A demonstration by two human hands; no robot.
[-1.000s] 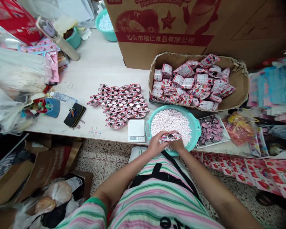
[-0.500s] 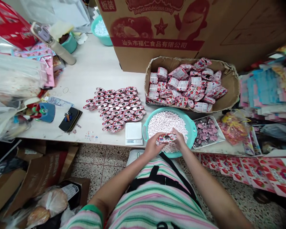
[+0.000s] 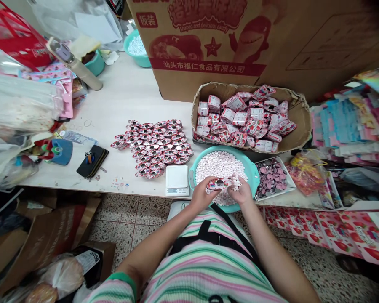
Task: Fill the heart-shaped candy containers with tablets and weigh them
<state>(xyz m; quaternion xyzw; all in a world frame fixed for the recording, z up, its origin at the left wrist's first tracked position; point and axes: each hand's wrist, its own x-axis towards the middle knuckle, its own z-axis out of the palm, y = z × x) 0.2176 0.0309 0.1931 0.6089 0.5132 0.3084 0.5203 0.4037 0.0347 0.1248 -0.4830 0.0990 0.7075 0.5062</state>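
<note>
My left hand (image 3: pixel 204 194) grips a small red-and-white candy container (image 3: pixel 219 184) by its left end, its round dark opening facing up. Beside the container's right end, my right hand (image 3: pixel 241 191) is curled around a small heap of pale candies (image 3: pixel 236 182). Both hands are over a turquoise basin (image 3: pixel 255 179) filled with pale pink-white candies (image 3: pixel 221 163). Left of the basin stands a white digital scale (image 3: pixel 177 176). Farther left, rows of similar containers (image 3: pixel 158 147) stand upright with their openings up.
Behind the basin, a cut-down cardboard box (image 3: pixel 303 126) holds many containers. Right of it, a white tray (image 3: pixel 290 183) contains small pink-grey caps (image 3: pixel 271 176). A large carton (image 3: pixel 205 80) stands at the back. A black wallet (image 3: pixel 92 161) and a bottle (image 3: pixel 85 75) are at left.
My right hand has come off the container's right end and now holds candies scooped beside it. My left hand keeps the container over the basin. The camera view has shifted slightly.
</note>
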